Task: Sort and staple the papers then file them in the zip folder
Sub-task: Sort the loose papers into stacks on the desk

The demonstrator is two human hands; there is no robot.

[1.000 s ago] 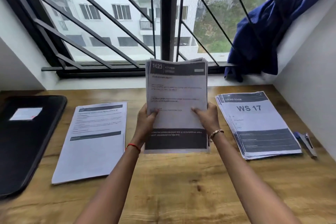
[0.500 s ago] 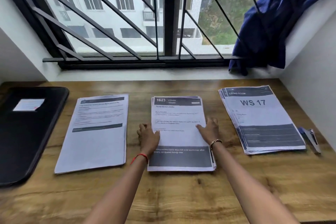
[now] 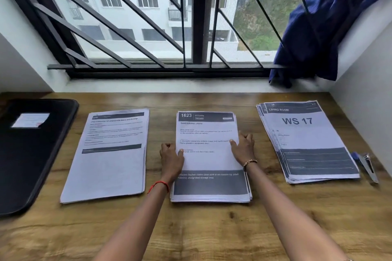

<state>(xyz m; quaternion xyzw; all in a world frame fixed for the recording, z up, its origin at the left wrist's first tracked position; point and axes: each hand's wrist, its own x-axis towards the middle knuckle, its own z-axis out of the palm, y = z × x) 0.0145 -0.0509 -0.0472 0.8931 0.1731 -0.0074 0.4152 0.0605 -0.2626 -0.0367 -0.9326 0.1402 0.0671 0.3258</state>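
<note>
Since a second ago the middle stack (image 3: 209, 154) has come down from upright in both hands to lie flat on the worktop (image 3: 191, 229), and in the last half second it has barely shifted; the hands stay at its sides. My left hand (image 3: 171, 160) rests against the left edge, its fingers (image 3: 167, 146) curled loosely with the thumb lying on the top sheet. My right hand (image 3: 244, 148) sits on the right edge, fingers together and bent over the margin, thumb on the page. Neither hand pinches anything; both only steady the pile.

I judge the sorting nearly done: three piles lie in a row, well apart. The left pile (image 3: 108, 154) looks squared. The right pile (image 3: 307, 142), headed "WS 17", is fanned at its left edge. The middle one, headed "1623 Kitchen", looks just squared.

Stapling looks not yet begun, though I cannot see any staples either way. The stapler (image 3: 367, 165) lies just beside the right pile, at the far right. The next move calls for my right hand to leave the stack, cross over the right pile and take the stapler, while the left holds the sheets aligned. The zip folder (image 3: 31, 154) lies closed at the far left, for later.
</note>
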